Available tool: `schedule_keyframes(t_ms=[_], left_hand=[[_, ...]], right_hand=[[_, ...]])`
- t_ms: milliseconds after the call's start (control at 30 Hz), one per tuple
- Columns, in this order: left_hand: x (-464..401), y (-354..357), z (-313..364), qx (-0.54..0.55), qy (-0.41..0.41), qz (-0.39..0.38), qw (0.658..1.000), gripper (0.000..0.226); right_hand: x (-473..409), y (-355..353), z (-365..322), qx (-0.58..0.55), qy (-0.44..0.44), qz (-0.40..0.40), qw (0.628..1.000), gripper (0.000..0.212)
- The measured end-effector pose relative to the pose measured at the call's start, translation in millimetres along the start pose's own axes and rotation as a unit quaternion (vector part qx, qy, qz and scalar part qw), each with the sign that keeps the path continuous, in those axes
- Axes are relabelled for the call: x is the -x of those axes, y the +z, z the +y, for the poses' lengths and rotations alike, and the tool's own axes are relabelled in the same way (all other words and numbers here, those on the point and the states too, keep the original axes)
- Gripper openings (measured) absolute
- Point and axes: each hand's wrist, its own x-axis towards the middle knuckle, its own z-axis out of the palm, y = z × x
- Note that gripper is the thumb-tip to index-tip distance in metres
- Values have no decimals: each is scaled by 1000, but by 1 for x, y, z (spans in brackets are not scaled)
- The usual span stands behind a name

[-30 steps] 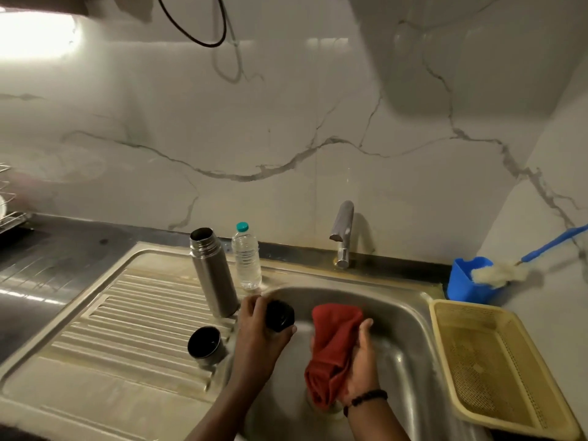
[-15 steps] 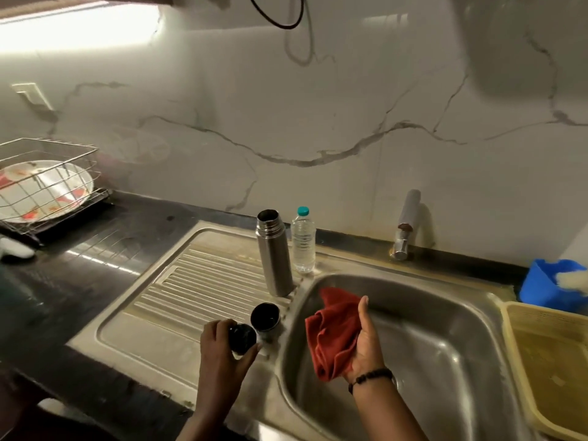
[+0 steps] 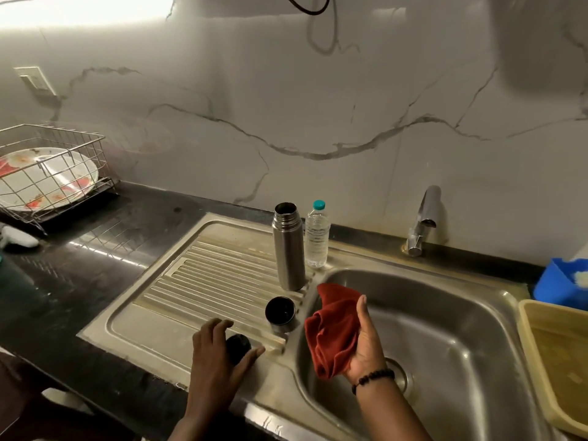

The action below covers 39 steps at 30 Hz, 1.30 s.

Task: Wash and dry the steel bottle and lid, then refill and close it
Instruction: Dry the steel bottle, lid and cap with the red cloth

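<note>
We set black stopper on drainboard w/ left hand fingers around it; right hand clutches red cloth, prob. to free left hand.

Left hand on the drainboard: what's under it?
A small black stopper lid sits under the left hand, between thumb and fingers, on the drainboard. Its left part is covered by the palm, so contact with the steel can't be confirmed.

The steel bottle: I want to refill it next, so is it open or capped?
Open. The steel bottle stands upright on the drainboard with its bare mouth showing, no lid on it.
</note>
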Motion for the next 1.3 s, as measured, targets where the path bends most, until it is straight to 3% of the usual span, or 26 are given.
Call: schedule_keyframes(t_ms=[100,167,233,333,400,467,533,600,667,767,867,1033,1167,1300], left_hand=[[-9,-9,34,62,30,103,992,61],[-21,-11,65,142,32,112,983,41],[-33,-12,101,250,4,73,965,27],[-50,-14,145,368,-59,-76,925,40],[-56,-13,160,390,-71,-157,904,41],[-60,-10,166,360,-41,-127,923,21],[-63,-7,170,340,-16,-83,937,11],[-64,-4,178,344,3,-85,935,10],[-65,1,185,368,7,-102,924,11],[-69,5,195,439,-28,-111,891,16],[-75,9,203,469,-72,-118,872,22],[-81,25,216,487,-162,-171,841,27],[-77,47,224,555,-257,-211,762,25],[-74,90,218,517,-343,-256,741,32]], right_hand=[[2,-2,-1,8,-9,-34,999,66],[5,-2,-2,8,-30,-64,997,73],[8,1,-5,5,-37,-118,992,86],[14,5,-13,46,-27,-202,978,85],[18,6,-21,80,-15,-226,971,80],[25,5,-31,109,-4,-244,964,77],[32,4,-41,196,-37,-217,956,67],[37,4,-49,331,-94,-169,924,56],[39,0,-52,397,-129,-129,899,45],[43,-15,-59,377,-152,-104,908,35],[49,-28,-73,314,-133,-117,933,50],[63,-25,-92,361,-89,-119,921,65],[75,-38,-101,246,-60,-96,963,41],[80,-58,-101,301,-80,-60,948,40]])
